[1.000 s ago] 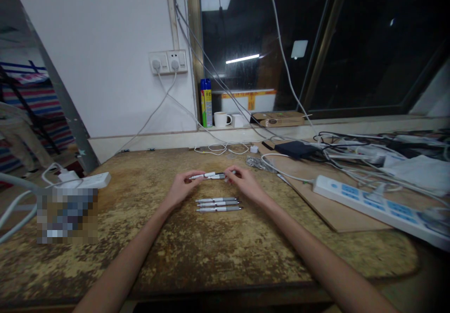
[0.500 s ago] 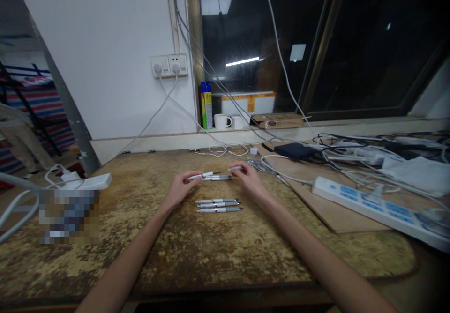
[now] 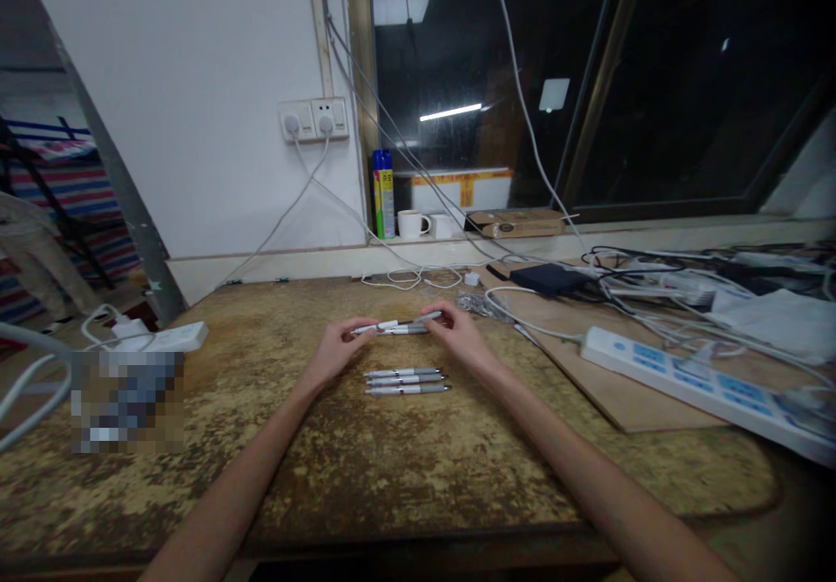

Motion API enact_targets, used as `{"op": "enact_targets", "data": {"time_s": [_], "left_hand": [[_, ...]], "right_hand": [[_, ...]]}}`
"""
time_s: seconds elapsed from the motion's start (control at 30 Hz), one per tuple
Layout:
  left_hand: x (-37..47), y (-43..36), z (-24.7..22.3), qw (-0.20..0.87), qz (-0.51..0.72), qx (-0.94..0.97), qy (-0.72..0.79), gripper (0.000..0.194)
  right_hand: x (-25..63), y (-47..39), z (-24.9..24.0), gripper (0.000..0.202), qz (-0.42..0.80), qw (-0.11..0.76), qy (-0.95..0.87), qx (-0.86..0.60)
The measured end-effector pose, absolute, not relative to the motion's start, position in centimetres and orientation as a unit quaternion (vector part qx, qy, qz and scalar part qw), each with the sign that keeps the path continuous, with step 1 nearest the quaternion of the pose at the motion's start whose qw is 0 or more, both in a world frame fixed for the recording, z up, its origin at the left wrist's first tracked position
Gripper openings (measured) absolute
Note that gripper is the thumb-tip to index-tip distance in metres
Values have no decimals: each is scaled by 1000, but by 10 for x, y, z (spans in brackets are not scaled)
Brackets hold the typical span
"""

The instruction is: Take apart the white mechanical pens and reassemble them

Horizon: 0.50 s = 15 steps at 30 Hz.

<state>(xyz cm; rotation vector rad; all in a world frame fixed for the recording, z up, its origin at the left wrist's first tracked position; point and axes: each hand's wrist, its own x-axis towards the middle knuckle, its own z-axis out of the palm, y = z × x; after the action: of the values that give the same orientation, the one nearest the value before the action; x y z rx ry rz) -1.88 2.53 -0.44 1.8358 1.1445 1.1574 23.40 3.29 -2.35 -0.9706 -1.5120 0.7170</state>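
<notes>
Can see nearest, on the worn table (image 3: 418,477), a pen row (image 3: 405,381) of three pens, lying side by side. Well to the right of the pen row, a white strip (image 3: 666,375) over a board (image 3: 633,408). Just beyond the pen row, and apart from it, another pen (image 3: 408,330). Also there, past the left end of the pen row, pinching a white barrel (image 3: 387,325) between thumb and fingers of the left hand (image 3: 340,348). Past the right end, pinching a grey barrel (image 3: 429,315) with the right hand (image 3: 459,336). Between both barrels, a thin dark part; cannot tell about its joining. Farther beyond the pen row, a clear bag (image 3: 482,305), then a mug (image 3: 411,224) just beside a can (image 3: 384,194).
</notes>
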Motion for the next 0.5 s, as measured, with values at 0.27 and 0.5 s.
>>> {"op": "enact_targets", "data": {"time_s": [0.27,0.5], "left_hand": [[-14,23,-4,330,423,735,415,44],[-13,21,-2,333,424,741,400,42]], "right_hand": [[221,18,-14,25,349,532,-663,-394],[223,18,-15,23,349,530,-666,-393]]}}
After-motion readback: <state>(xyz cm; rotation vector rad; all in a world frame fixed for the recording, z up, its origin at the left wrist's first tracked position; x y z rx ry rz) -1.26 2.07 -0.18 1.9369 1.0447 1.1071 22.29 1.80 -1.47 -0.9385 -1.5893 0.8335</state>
